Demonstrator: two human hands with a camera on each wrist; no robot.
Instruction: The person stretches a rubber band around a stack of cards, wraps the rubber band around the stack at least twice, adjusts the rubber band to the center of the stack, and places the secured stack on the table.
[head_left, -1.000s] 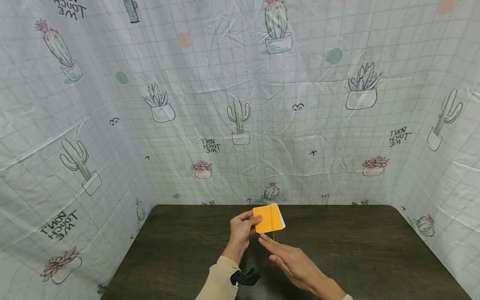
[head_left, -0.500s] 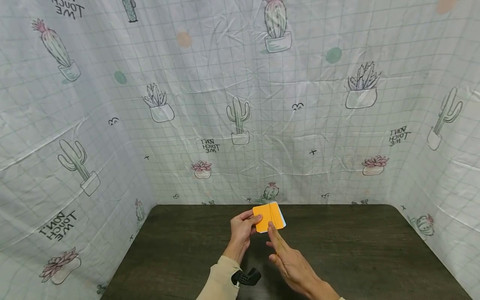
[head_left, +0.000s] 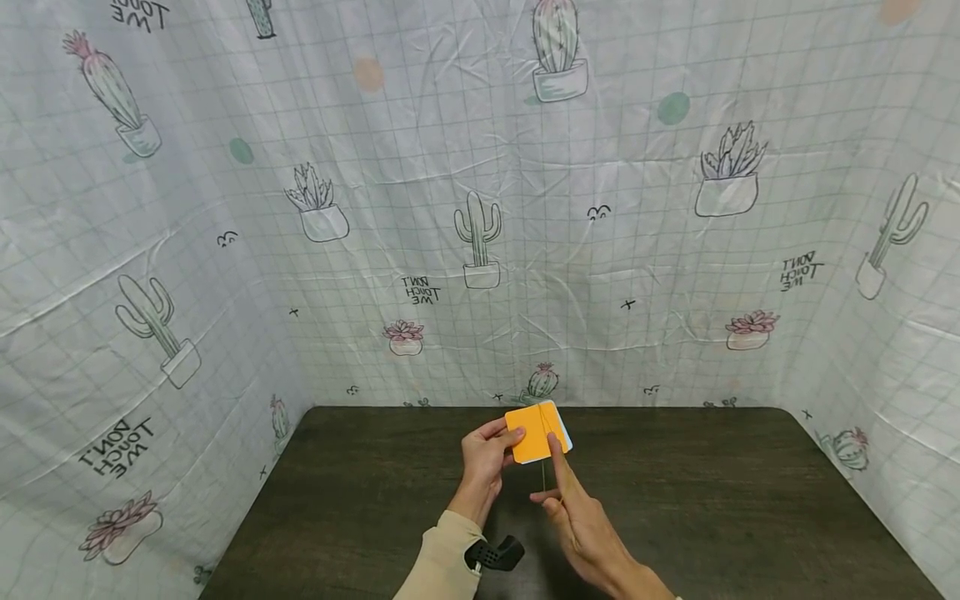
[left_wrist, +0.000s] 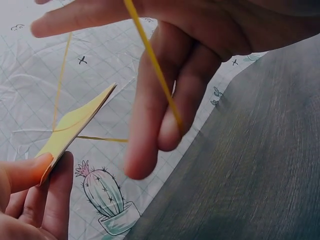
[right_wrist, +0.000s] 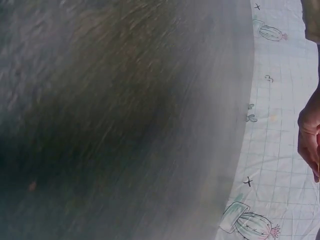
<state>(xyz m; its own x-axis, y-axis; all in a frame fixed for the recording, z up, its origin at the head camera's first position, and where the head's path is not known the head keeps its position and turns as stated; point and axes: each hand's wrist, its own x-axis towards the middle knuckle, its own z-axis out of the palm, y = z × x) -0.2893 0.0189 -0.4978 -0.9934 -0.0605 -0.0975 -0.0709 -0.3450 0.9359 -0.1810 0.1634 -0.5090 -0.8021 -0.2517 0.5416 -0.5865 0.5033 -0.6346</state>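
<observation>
My left hand (head_left: 482, 460) pinches a small stack of square cards (head_left: 529, 435) by its left side, thumb on the orange top card. Pale blue-white edges show beneath it. A thin yellow rubber band (left_wrist: 152, 60) runs around the stack and stretches out to my right hand (head_left: 591, 527). In the left wrist view the band loops over the right hand's spread, mostly straight fingers (left_wrist: 142, 135), with a gap between the index finger and the lower ones. From the head view, the right index finger lies over the orange face; whether it touches the card cannot be told.
Both hands are above a dark wooden table (head_left: 360, 492). A pale cactus-print cloth (head_left: 525, 317) hangs around its back and sides. A black strap (head_left: 495, 553) sits on the left wrist over a beige sleeve (head_left: 442, 554).
The right hand's fingers have moved from below the stack up over its face. They have spread apart, pulling the band into a wider loop. The left hand keeps its hold.
</observation>
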